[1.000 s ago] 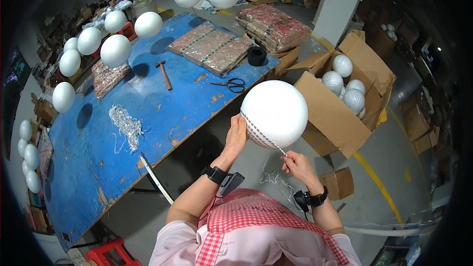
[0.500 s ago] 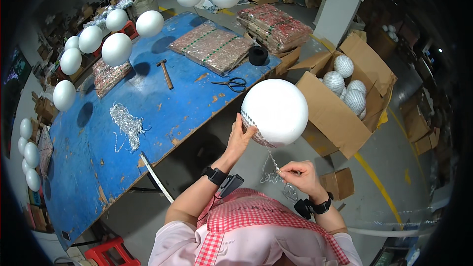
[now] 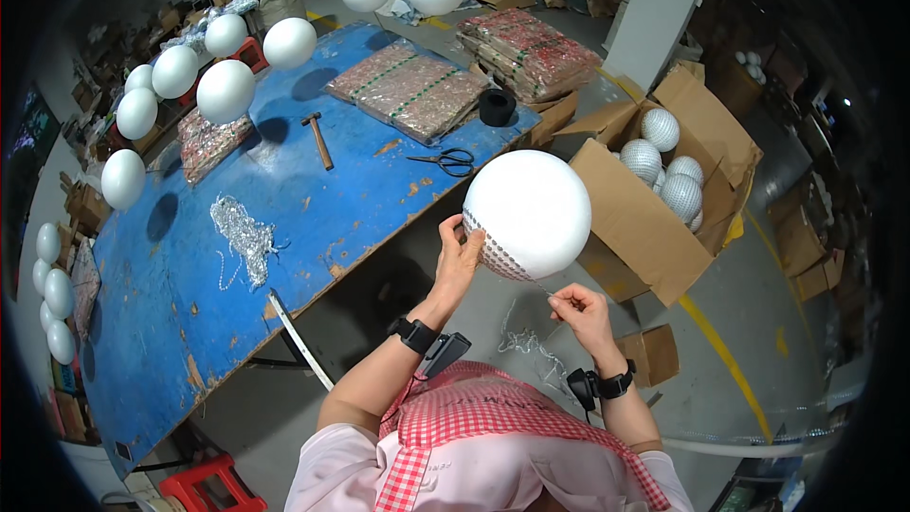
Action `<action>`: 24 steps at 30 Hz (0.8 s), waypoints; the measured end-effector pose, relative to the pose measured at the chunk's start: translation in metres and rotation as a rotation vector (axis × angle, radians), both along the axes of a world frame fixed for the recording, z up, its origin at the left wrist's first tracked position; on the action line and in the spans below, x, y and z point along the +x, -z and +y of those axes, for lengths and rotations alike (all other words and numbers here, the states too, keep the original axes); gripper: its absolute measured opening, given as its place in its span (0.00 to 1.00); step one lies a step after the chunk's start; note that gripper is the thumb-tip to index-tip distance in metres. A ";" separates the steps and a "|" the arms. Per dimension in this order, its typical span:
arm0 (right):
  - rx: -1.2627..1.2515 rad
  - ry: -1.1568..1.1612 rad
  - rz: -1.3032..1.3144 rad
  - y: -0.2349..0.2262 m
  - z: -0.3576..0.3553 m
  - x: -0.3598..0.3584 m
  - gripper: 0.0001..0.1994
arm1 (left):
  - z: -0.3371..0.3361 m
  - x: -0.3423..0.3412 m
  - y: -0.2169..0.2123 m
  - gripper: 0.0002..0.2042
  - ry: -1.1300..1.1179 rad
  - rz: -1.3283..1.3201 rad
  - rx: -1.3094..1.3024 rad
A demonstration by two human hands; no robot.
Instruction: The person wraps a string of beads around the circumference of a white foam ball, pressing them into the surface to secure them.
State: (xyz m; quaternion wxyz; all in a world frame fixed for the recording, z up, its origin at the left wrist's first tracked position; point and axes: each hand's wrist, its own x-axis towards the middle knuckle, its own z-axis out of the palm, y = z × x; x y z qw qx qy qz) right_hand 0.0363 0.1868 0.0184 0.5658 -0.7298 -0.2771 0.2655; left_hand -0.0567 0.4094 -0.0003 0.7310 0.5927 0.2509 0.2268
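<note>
A big white foam ball is up in front of me beside the table edge. Silver sequin rows circle its lower left part. My left hand grips the ball there, thumb and fingers pressed on the rows. Below the ball, my right hand pinches a silver sequin string, which runs taut to the ball's underside. The string's loose length dangles in tangled loops under my right hand.
The blue table carries a silver string heap, a hammer, scissors, black tape and wrapped packs. White balls stand over it. An open carton at right holds silver-covered balls.
My right hand has risen closer to the ball, and the string between them is now shorter and tighter. The ball has turned slightly, showing more of the sequin rows.
</note>
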 end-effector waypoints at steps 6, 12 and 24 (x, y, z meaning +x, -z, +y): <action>0.064 0.040 -0.018 0.022 0.005 0.007 0.04 | 0.008 -0.002 0.020 0.35 0.078 0.031 0.321; -0.439 -0.121 -0.351 0.007 0.007 0.013 0.06 | 0.008 -0.006 0.019 0.42 0.128 -0.009 0.208; 0.014 -0.064 0.017 -0.027 -0.002 -0.009 0.06 | 0.010 -0.008 0.006 0.30 -0.004 -0.084 -0.011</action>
